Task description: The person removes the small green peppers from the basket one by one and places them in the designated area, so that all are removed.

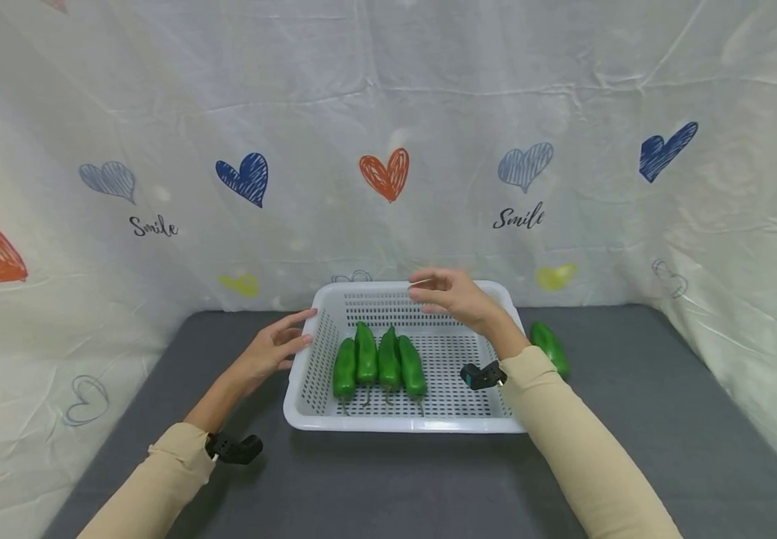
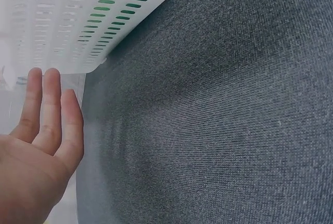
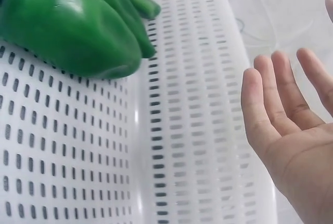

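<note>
A white perforated plastic basket (image 1: 407, 424) stands on the dark table, with several green peppers (image 1: 388, 361) side by side in its left half, stems toward the near side. At the basket's left wall is my left hand (image 1: 274, 348), fingers extended near the rim; whether they touch it I cannot tell. Over the basket's far rim hovers my right hand (image 1: 454, 298), fingers loosely bent and holding nothing. The right wrist view shows that palm, my right hand (image 3: 296, 135), apart from the peppers (image 3: 73, 26). One more green pepper (image 1: 550, 349) lies outside, right of the basket.
Dark grey cloth (image 1: 388, 486) covers the table. A pale curtain (image 1: 388, 90) printed with hearts and words hangs right behind the basket. My right forearm (image 1: 577, 434) passes over the basket's right side and partly hides it.
</note>
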Demonstrator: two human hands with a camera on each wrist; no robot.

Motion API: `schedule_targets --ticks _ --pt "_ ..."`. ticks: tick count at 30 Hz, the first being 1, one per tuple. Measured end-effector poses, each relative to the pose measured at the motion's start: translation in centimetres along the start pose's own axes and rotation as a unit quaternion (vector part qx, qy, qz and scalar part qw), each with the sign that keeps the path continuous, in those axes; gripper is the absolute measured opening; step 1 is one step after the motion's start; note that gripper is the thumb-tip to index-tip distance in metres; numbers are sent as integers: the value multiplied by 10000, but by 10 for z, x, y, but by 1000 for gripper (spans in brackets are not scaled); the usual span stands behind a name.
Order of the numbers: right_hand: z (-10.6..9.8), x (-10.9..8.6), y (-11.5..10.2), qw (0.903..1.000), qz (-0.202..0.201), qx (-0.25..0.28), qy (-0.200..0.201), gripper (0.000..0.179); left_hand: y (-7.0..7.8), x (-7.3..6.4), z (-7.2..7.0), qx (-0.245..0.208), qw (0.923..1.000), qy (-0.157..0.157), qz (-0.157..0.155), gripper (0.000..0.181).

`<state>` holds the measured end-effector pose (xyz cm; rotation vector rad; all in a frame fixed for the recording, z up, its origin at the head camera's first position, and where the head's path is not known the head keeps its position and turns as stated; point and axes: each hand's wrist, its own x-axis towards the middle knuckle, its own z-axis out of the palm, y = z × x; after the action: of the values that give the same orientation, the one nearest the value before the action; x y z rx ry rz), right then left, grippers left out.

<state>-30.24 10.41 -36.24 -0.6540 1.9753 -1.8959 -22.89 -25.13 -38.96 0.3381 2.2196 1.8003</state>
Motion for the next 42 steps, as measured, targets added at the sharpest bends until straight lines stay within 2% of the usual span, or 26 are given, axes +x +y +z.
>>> schedule_targets --ticks 3,10,14,18,23,30,37,42 --pt "3 3 6 9999 60 -141 -79 55 -2 1 -2 -35 10000 -43 33 59" --pt "8 11 32 9966 463 -602 -333 59 -23 11 -9 -151 9999 -24 34 56" --pt "7 11 45 9902 743 -1038 -570 62 -28 11 -9 -119 9999 16 65 55" --pt "6 10 52 9823 714 -1578 -716 65 -28 11 -9 -149 9999 33 74 56" --pt "5 7 55 9721 749 -2013 -940 69 -28 11 -8 -252 9997 11 66 56" --pt "7 7 57 9683 865 -2079 -1079 72 -27 11 -9 -247 9996 -59 84 57" --pt "10 10 61 9589 871 -2410 -1221 71 -26 11 -9 -179 9998 -59 88 57" --pt "10 13 64 9613 918 -2326 -1153 66 -26 11 -8 -159 9999 19 40 57"
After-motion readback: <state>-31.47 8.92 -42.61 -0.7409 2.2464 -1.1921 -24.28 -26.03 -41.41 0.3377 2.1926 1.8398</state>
